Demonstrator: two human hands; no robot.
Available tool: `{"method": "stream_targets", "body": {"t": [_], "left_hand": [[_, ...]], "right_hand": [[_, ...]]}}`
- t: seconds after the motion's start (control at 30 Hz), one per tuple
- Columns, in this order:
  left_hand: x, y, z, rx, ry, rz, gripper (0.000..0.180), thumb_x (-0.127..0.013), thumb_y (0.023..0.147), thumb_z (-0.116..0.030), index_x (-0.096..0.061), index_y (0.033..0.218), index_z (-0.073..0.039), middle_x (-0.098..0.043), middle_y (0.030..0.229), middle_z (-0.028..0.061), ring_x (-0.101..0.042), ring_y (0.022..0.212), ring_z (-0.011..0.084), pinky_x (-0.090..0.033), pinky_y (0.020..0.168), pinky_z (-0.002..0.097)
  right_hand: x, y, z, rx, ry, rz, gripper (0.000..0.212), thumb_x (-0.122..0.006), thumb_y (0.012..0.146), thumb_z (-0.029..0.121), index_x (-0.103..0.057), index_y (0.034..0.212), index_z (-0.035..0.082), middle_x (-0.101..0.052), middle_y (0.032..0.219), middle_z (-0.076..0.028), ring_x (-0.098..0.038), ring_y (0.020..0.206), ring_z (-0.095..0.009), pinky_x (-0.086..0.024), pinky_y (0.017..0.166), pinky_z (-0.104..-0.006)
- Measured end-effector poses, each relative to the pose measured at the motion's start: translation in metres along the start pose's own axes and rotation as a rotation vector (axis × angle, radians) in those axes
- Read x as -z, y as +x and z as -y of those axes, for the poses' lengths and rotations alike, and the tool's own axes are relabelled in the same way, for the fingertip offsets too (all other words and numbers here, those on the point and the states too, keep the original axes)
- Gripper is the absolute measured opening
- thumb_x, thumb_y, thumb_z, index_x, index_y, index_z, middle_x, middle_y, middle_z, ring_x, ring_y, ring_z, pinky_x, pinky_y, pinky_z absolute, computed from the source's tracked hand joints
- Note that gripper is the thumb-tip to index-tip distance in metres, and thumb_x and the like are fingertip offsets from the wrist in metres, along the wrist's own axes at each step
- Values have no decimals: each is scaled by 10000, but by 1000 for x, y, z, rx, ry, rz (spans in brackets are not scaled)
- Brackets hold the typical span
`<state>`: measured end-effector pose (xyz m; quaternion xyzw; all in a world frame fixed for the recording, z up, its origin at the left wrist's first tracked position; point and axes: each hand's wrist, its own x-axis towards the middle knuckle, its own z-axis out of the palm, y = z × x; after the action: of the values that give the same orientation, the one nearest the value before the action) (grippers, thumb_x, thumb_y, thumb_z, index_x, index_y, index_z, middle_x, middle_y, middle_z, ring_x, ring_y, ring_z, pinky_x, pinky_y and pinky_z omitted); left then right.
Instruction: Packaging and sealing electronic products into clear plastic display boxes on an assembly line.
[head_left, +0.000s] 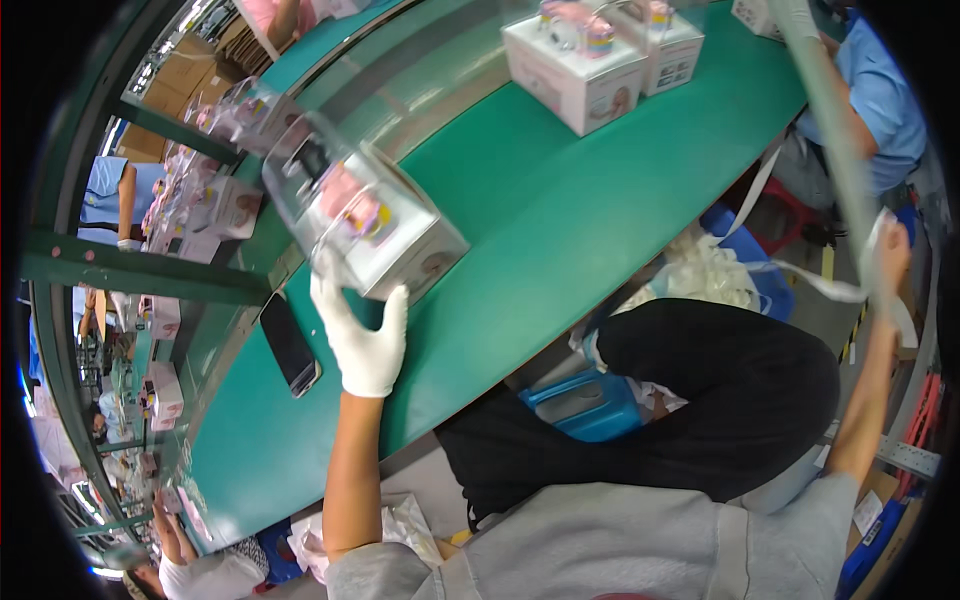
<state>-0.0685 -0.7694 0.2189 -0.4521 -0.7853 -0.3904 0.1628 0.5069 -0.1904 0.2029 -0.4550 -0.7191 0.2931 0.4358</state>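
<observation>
My left hand [360,335], in a white glove, grips the near corner of a white toy box [425,250], its thumb and fingers on either side of the corner. The box sits tilted on the green table; under its clear plastic cover [300,175] shows a pink toy with yellow and purple parts [350,200]. Far out to the right, my bare right hand [890,250] is raised, its fingers closed round something whitish that blur and a pale band in front keep me from making out. A white strip [835,290] runs up close to that wrist.
A dark phone [290,345] lies on the green table [530,230] left of my hand. Two similar boxes [590,80] stand farther along. A green metal frame [150,270] borders the left. A blue bin [775,290] of white strips stands by my knee; co-workers sit nearby.
</observation>
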Motion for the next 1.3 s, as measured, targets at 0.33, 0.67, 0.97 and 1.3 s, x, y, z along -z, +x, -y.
{"method": "stream_targets", "body": {"t": [0.33, 0.67, 0.97, 1.3], "left_hand": [[3, -1, -9, 43, 1, 11, 901, -693, 878, 5, -178, 1617, -24, -265, 1675, 174, -325, 1512, 303, -272, 1230, 427], [3, -3, -5, 101, -51, -23, 899, -765, 834, -21, -259, 1577, -4, -344, 1598, 204, -370, 1478, 334, -264, 1223, 442], [24, -25, 26, 90, -130, -35, 927, -782, 820, -19, -250, 1580, -7, -354, 1581, 202, -389, 1459, 324, -310, 1202, 430], [23, -9, 20, 299, -432, -62, 988, -893, 755, -88, -307, 1549, -54, -376, 1570, 169, -519, 1357, 287, -540, 1031, 437]], "right_hand": [[-171, -192, 172, 132, 122, 733, 306, -594, 987, 189, -694, 1199, -7, -720, 1139, -235, -706, 1046, -301, -541, 896, -423], [-99, -98, 240, 168, 947, 1556, 226, -698, 943, 196, -694, 852, -10, -723, 819, -115, -692, 809, -233, -537, 743, -348], [-51, -220, -47, -2, -418, 85, 282, -626, 1002, 230, -565, 803, 39, -543, 714, -73, -469, 681, -170, -425, 644, -351], [-157, -478, -124, -174, -704, 1515, 374, -656, 856, 278, -746, 1116, 24, -729, 1097, -245, -715, 1031, -387, -549, 874, -498]]}}
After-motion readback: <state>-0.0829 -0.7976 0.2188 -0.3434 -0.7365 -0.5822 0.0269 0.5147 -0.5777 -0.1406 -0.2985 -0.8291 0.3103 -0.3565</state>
